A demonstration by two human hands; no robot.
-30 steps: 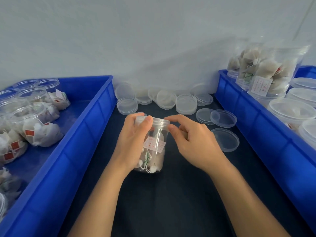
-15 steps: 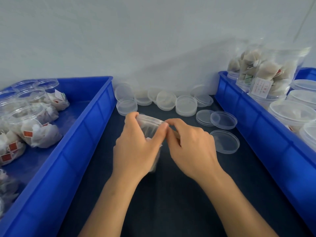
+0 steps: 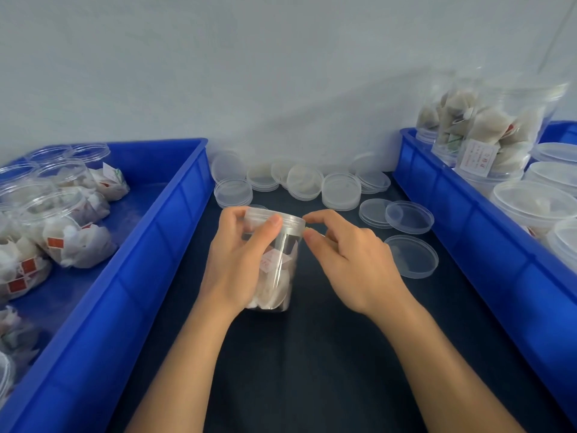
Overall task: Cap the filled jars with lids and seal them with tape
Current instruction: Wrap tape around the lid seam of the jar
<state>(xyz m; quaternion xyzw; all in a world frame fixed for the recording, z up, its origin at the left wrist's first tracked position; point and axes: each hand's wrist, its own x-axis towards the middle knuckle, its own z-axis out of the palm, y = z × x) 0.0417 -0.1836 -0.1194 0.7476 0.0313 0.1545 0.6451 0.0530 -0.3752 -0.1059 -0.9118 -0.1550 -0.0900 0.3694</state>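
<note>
Dark table point(image 3: 312, 370): two blue bins point(image 3: 150, 245), one capped jar point(image 3: 274, 264) held.

Both forearms are bare to the frame's edge; left hand point(image 3: 232, 260) and right hand point(image 3: 352, 264) seemingly ungloved, ringless.

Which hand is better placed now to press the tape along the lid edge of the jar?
The right hand, probably. Its fingers pinch at the lid rim, seemingly on clear tape. The left hand grips the jar and steadies it.
</note>
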